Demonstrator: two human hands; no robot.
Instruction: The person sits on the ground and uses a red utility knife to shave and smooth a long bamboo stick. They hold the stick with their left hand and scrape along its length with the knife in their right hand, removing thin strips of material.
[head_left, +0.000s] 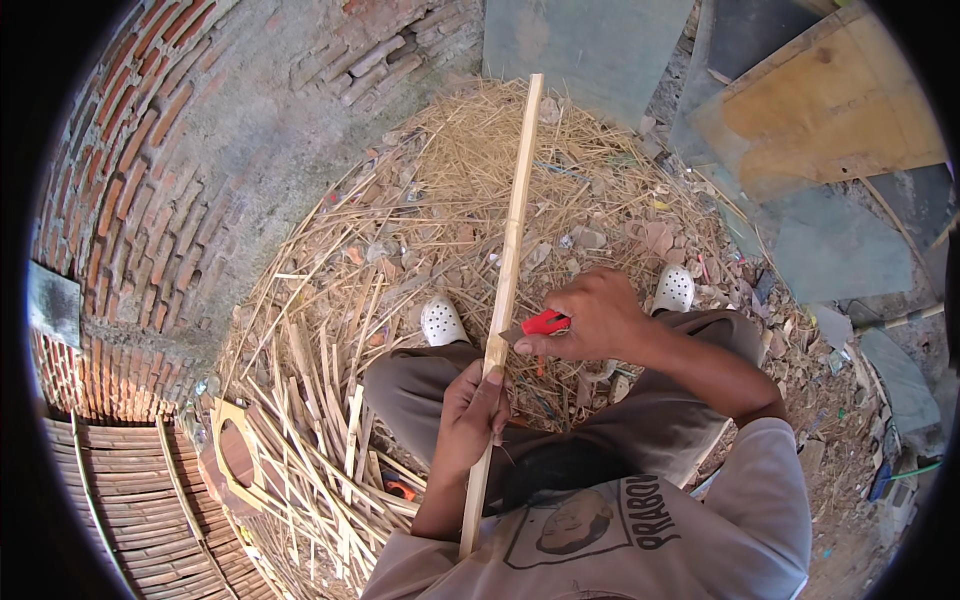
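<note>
A long pale bamboo strip (515, 215) runs away from my body, tilted a little to the right at its far end. Its near end rests by my shirt. My left hand (474, 408) is wrapped round the strip's lower part, thumb on top. My right hand (590, 315) grips a knife with a red handle (545, 322). The short blade (512, 334) meets the strip's right edge just beyond my left hand. Part of the knife's handle is hidden inside my right fingers.
Many split bamboo strips (300, 470) lie in a pile at my left. Shavings and rubble (470, 140) cover the ground ahead. A brick wall (150, 180) rises at the left, above a bamboo slat panel (120, 500). Flat sheets (830, 100) lean at the far right.
</note>
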